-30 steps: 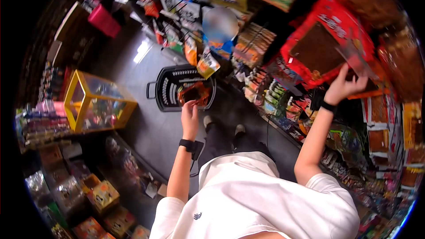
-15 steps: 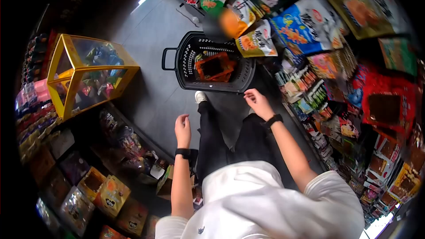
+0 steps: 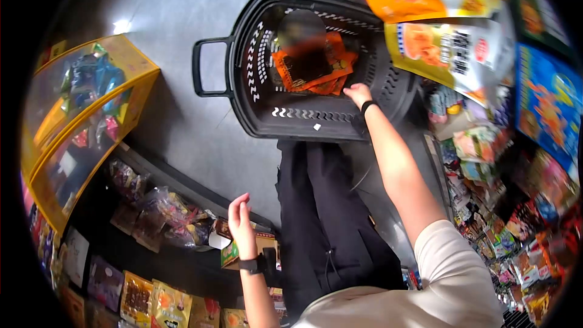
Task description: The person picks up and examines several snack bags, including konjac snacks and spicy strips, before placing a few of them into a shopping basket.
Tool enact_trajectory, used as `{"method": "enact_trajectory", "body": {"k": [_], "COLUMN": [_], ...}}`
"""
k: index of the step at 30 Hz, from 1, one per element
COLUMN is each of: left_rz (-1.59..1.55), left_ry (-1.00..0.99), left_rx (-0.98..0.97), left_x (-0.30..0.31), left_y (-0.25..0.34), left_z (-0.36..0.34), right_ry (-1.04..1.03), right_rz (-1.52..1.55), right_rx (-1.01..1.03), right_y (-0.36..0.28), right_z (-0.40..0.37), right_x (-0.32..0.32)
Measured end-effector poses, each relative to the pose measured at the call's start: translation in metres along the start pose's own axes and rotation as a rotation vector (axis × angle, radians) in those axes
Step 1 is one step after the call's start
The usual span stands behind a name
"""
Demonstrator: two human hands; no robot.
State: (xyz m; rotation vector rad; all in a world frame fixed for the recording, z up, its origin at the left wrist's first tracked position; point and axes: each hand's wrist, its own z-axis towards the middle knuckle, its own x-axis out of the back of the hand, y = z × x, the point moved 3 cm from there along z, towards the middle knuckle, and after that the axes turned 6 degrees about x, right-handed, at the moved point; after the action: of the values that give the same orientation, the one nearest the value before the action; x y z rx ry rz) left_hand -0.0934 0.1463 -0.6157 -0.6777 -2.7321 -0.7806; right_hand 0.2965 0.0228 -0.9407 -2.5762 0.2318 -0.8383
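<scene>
A black basket with a loop handle at its left stands on the floor in front of my legs. Inside it lie orange snack packets, partly covered by a grey blur. My right hand reaches over the basket, close to the packets' right side, fingers curled together; whether anything is between them is too small to tell. My left hand hangs in the air below and left of the basket, thumb and fingers apart, holding nothing.
A yellow-framed clear case with colourful packets is at the left. Low shelves of bagged snacks run along the lower left. Large snack bags stick out at the upper right, over racks of small packets.
The basket appears larger and nearer. My right hand has moved from below its rim to over the inside, beside the packets. My left hand sits lower in view, its fingers more spread.
</scene>
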Motion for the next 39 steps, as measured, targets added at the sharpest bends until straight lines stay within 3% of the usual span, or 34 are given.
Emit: {"method": "enact_trajectory", "body": {"k": [2,4,7,9,12,14,15,18,21,22,24,25,28,30,33,36,37,39], "left_rz": [-0.025,-0.065,-0.163,-0.192,-0.158,-0.117,-0.128,-0.123,-0.118,-0.089,-0.120,-0.111,-0.133,-0.083,-0.098,-0.020,0.008,0.057], "left_ry": [0.039,0.098,0.132,0.141,0.136,0.122,0.112,0.075,0.049,0.039,0.030,0.023,-0.042,-0.073,-0.130,-0.182,-0.214,-0.267], "left_rx": [0.047,0.115,0.159,0.184,0.210,0.234,0.236,0.229,0.198,0.184,0.143,0.129,0.063,0.011,-0.062,-0.170,-0.211,-0.310], "left_x": [0.001,0.002,0.007,0.009,0.008,0.007,0.007,0.010,0.012,0.015,0.016,0.017,0.028,0.034,0.040,0.050,0.053,0.057], "left_y": [-0.016,-0.034,-0.059,-0.067,-0.070,-0.066,-0.064,-0.049,-0.027,-0.022,-0.004,0.007,0.021,0.034,0.054,0.057,0.060,0.065], "left_z": [0.034,0.067,0.104,0.119,0.119,0.109,0.103,0.082,0.055,0.046,0.025,0.012,-0.019,-0.038,-0.066,-0.088,-0.098,-0.118], "right_ry": [0.003,-0.109,0.080,0.284,0.218,0.152,0.202,0.224,0.227,0.209,0.139,0.144,0.184,0.213,0.141,0.236,0.220,0.315], "right_rz": [0.099,0.451,0.573,0.629,0.684,0.940,0.848,1.028,0.703,0.243,-0.219,-0.308,-0.279,-0.146,-0.226,-0.331,-0.310,-0.065], "right_rx": [-0.084,-0.065,0.006,-0.098,-0.455,-0.153,-0.192,-0.001,-0.054,-0.092,-0.040,0.010,0.068,-0.092,-0.024,0.051,0.027,0.178], "right_y": [0.025,0.034,0.109,0.149,0.096,0.097,0.103,0.053,0.001,0.000,-0.075,-0.097,-0.115,-0.096,-0.106,-0.129,-0.135,-0.118], "right_z": [0.057,0.092,0.172,0.198,0.147,0.137,0.139,0.101,0.063,0.064,0.013,-0.010,-0.065,-0.089,-0.150,-0.227,-0.252,-0.286], "right_x": [-0.031,-0.053,-0.108,-0.127,-0.101,-0.100,-0.101,-0.087,-0.067,-0.062,-0.022,-0.006,0.028,0.043,0.085,0.123,0.136,0.150]}}
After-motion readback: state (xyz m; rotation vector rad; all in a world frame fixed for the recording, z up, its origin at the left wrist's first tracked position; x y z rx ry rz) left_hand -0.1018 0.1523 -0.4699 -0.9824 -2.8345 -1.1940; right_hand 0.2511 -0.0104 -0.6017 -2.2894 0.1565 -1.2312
